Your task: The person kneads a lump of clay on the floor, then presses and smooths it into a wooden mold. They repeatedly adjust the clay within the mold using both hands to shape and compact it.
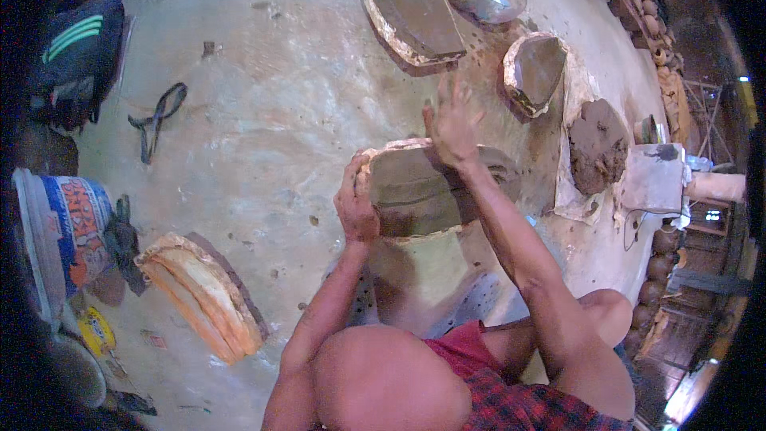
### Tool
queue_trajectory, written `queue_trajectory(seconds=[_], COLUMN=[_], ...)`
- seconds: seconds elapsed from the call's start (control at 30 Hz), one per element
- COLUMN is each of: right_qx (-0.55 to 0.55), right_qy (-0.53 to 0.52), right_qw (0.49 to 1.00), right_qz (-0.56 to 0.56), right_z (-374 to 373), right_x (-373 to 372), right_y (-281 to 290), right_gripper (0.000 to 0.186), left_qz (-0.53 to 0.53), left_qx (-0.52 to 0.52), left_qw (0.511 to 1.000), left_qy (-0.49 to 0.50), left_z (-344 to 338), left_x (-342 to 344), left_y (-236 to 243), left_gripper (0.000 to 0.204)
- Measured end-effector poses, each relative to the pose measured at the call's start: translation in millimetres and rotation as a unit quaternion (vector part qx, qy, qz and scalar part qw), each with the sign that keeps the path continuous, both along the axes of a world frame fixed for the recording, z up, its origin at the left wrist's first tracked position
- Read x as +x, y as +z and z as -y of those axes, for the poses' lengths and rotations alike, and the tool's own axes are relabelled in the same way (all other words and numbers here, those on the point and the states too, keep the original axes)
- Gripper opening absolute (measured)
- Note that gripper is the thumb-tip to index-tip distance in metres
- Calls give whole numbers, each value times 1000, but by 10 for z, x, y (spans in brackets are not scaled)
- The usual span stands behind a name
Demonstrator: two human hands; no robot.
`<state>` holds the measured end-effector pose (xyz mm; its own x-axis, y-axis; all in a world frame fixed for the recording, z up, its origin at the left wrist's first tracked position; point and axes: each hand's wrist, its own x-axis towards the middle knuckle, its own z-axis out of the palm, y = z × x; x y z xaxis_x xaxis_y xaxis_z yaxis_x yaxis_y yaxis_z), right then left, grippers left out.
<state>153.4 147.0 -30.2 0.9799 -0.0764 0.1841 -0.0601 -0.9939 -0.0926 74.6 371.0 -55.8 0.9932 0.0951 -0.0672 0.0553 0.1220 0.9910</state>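
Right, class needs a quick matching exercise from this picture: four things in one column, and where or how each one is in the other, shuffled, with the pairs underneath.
Column one
1. Left hand
2. Right hand
3. Lump of clay
4. Black strap

Column two
A. On a pale sheet, right side of the picture
B. Fingers spread, at the far side of the mould in front of the person
C. Looped on the floor, left side of the picture
D. Against the left end of that same mould

Pairs: 1-D, 2-B, 3-A, 4-C
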Motion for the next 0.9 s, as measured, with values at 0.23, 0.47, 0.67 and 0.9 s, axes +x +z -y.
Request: queue_trajectory(seconds=[0.23, 0.47, 0.67, 0.9], right_qx=[-40, -83, -72, -146], right_qy=[-48, -40, -106, -91], right_qw=[993, 992, 986, 976], right_qz=[-97, -90, -106, -138], right_z=[334, 733, 906, 851], right_x=[-236, -277, -358, -491], right_y=[-144, -292, -67, 170], right_gripper=[84, 84, 80, 85], left_qz=[-17, -14, 44, -16], left_qx=[56, 34, 72, 15], left_qw=[998, 999, 996, 1000], left_qy=[-4, 17, -11, 8], left_z=[19, 46, 48, 63], left_x=[-21, -63, 12, 27], left_y=[17, -19, -9, -17], left_gripper=[43, 41, 41, 42])
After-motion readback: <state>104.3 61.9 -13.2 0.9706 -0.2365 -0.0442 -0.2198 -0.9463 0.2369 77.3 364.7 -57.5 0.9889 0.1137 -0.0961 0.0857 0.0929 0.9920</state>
